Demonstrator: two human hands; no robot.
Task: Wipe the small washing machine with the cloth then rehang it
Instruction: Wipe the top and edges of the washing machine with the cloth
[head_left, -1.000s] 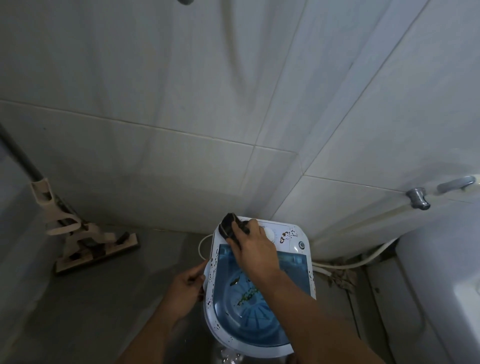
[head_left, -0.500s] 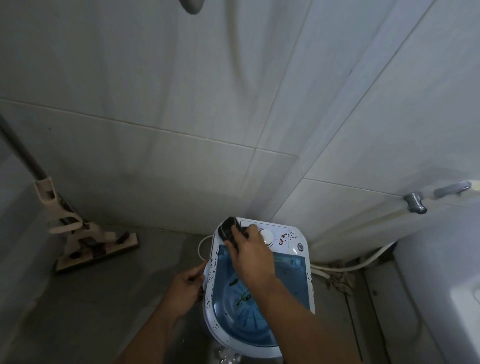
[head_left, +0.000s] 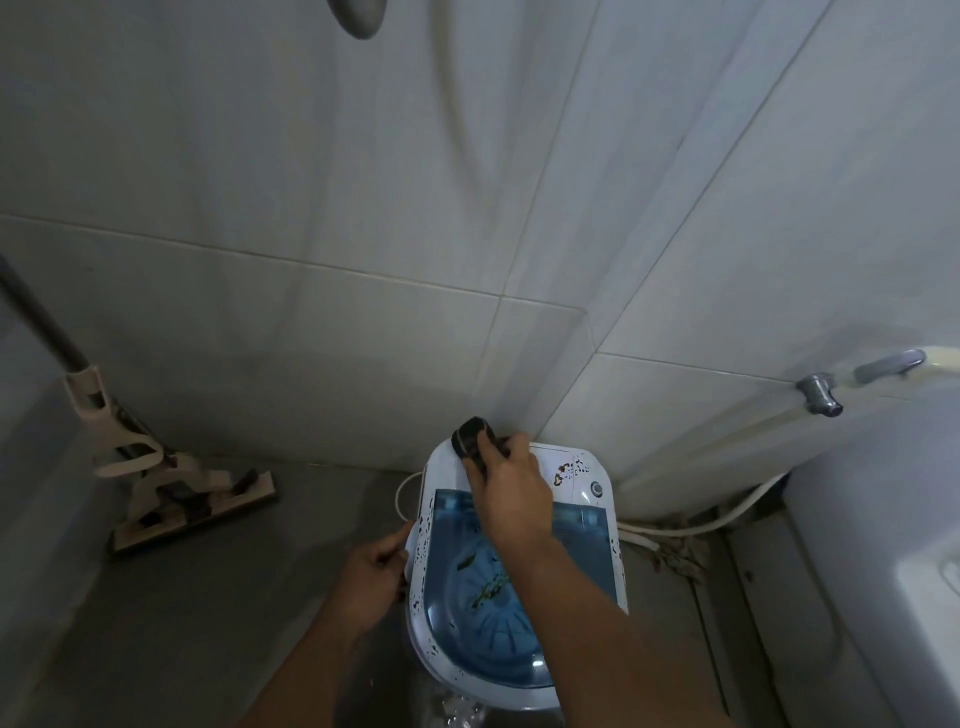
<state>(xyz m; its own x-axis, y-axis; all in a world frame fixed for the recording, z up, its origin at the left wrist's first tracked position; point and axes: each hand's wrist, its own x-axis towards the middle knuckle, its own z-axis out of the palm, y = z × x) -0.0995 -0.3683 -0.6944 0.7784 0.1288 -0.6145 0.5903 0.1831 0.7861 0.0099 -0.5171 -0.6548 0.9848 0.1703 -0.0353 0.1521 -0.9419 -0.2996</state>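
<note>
now right hand (head_left: 511, 501) with cloth (head_left: 470, 436) at washing machine (head_left: 587, 470) rear edge

white washing machine (head_left: 582, 467), blue lid (head_left: 582, 530), dark cloth (head_left: 470, 434)

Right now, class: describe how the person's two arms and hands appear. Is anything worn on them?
Both the left hand and right hand are bare: no gloves, rings, watch or bracelet visible. The forearms are uncovered too; no sleeve shows anywhere up to the frame's edge.
</note>
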